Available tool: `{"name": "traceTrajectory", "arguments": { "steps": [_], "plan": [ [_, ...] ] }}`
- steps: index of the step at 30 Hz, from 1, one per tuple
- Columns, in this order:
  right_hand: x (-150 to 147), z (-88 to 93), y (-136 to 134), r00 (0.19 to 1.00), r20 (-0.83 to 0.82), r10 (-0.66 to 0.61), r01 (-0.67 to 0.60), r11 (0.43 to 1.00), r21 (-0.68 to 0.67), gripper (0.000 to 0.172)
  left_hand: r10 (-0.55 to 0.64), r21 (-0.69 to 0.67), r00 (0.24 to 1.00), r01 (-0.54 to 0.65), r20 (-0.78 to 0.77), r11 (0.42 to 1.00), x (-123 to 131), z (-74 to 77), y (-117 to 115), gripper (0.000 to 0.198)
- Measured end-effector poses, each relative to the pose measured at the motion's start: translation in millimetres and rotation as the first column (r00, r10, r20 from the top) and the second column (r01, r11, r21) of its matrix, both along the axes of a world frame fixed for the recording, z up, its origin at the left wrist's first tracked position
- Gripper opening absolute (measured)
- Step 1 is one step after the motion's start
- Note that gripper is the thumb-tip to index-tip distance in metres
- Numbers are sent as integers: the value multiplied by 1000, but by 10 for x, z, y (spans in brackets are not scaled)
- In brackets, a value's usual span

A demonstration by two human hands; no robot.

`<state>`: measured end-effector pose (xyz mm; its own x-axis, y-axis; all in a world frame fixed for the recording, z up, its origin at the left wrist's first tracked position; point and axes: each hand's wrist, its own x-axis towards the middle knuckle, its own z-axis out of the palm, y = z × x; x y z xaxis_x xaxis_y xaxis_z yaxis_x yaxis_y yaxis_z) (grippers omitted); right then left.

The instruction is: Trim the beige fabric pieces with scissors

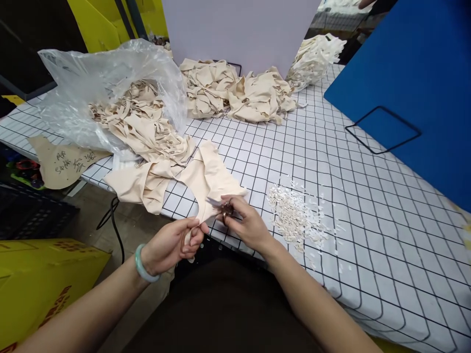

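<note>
The left hand (174, 242), its fingers curled, pinches the narrow end of a thin beige fabric piece (208, 179) just off the table's near edge; the rest lies on the white, black-gridded tablecloth (371, 211). The right hand (248, 224) grips small metal scissors (227, 208), blades at the fabric. Rightward, small pale scraps (292, 215) spread; uncovered grid separates them from a flat blue panel (412, 73). Farther back sit crumpled beige fabric heaps (261, 98).

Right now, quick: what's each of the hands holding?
Left hand: closed, pinching the beige cloth by its near end.
Right hand: closed around scissors.
</note>
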<state>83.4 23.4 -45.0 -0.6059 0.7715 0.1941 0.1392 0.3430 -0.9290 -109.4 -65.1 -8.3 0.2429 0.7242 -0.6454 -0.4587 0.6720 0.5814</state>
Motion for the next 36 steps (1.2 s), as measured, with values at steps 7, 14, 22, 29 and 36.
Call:
{"name": "traceTrajectory", "arguments": {
  "steps": [7, 14, 22, 29, 36],
  "plan": [
    [-9, -60, -120, 982, -75, -171, 173, 985, 26, 17, -54, 137, 989, 73, -134, 988, 67, 128, 59, 28],
    [169, 151, -80, 985, -114, -131, 118, 986, -116, 20, -52, 245, 958, 123, -281, 962, 171, 180, 100, 34],
    [184, 266, -91, 968, -181, -176, 156, 980, -121, 8, -63, 314, 922, 194, -382, 929, 205, 199, 157, 30],
    [250, 192, -266, 956, -168, -242, 229, 969, -93, 7, 15, 340, 929, 121, -370, 933, 292, 199, 196, 33],
    [197, 246, -85, 986, -164, -27, -15, 968, -250, 16, -80, 366, 854, 303, -514, 880, 197, 226, 165, 29]
  ]
}}
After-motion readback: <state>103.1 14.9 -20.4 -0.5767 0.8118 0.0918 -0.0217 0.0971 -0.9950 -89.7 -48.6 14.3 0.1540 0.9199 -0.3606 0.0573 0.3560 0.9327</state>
